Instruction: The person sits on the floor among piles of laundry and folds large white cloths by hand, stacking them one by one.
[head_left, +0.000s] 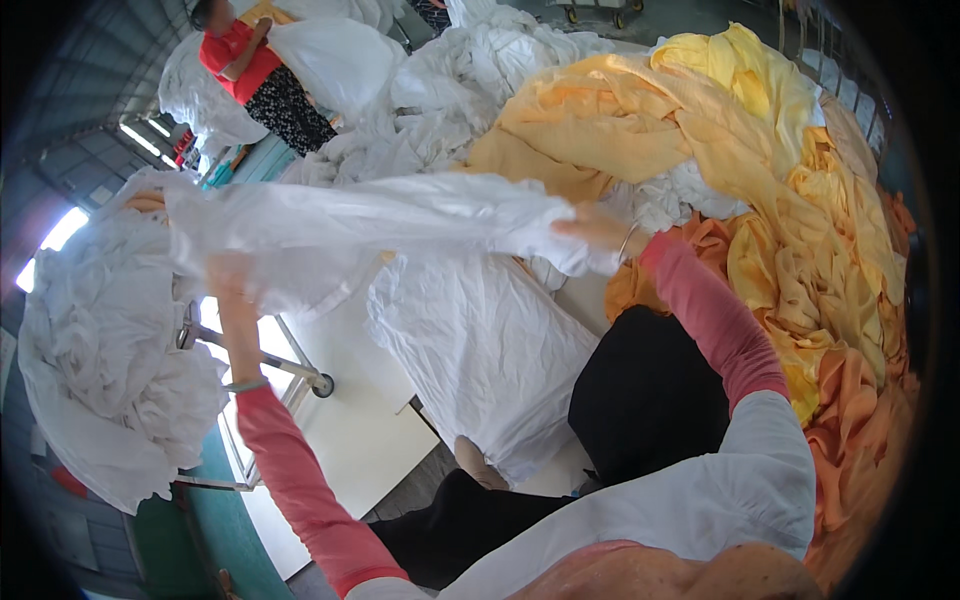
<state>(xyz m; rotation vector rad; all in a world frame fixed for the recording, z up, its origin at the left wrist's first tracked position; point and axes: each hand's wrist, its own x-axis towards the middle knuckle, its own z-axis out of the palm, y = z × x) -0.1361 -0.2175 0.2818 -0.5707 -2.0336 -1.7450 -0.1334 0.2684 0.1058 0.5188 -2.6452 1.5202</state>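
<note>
A long white cloth stretches through the air across the view, gathered at its right end and spread wider at the left. My right hand grips the gathered end, with a thin bangle at the wrist. At the other end, my left hand is against the lower edge of the cloth. Motion blurs its fingers, so its hold cannot be made out. Below the stretched cloth, another white cloth hangs or lies down in front of my legs, near a shoe.
Heaped white cloths stand at left beside a wheeled metal-framed cart. Yellow and orange cloths are piled at right. Farther off, more white cloth is heaped, and a person in a red top stands at upper left.
</note>
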